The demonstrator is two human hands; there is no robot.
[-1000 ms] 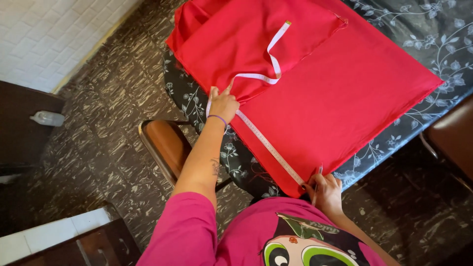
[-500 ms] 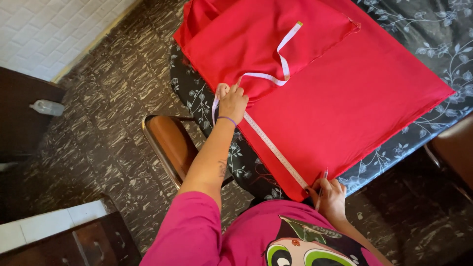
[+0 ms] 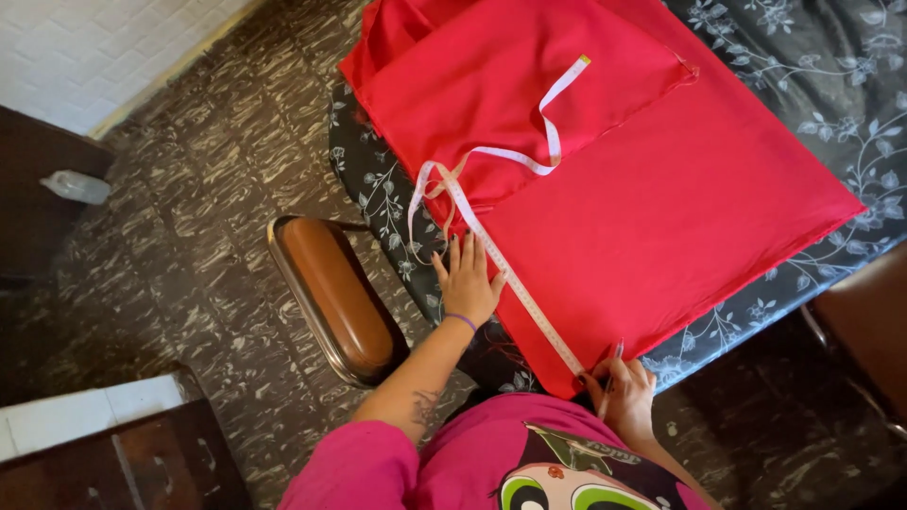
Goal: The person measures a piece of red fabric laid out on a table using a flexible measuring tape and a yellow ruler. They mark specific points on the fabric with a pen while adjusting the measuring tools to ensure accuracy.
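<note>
While the white, flexible measuring tape (image 3: 515, 288) lay stretched along the near edge of the smooth red woven fabric (image 3: 661, 208), the left hand (image 3: 468, 279) pressed flat on it with fingers spread, gripping nothing. The right hand (image 3: 619, 392), at the tape's near end by the fabric's corner, was closed around a thin pen-like marker (image 3: 609, 378) while its fingertips pinned the tape. Beyond the left hand the tape's slack looped loosely over a folded upper layer of the cloth. The limp tape could probably slide or bow if either hand eased off, skewing the line, and the slippery cloth might creep on the dark floral tablecloth (image 3: 831, 85). Left of the left hand stood a brown padded chair with a metal rim (image 3: 331, 293) on patterned floor tiles (image 3: 189, 217).
</note>
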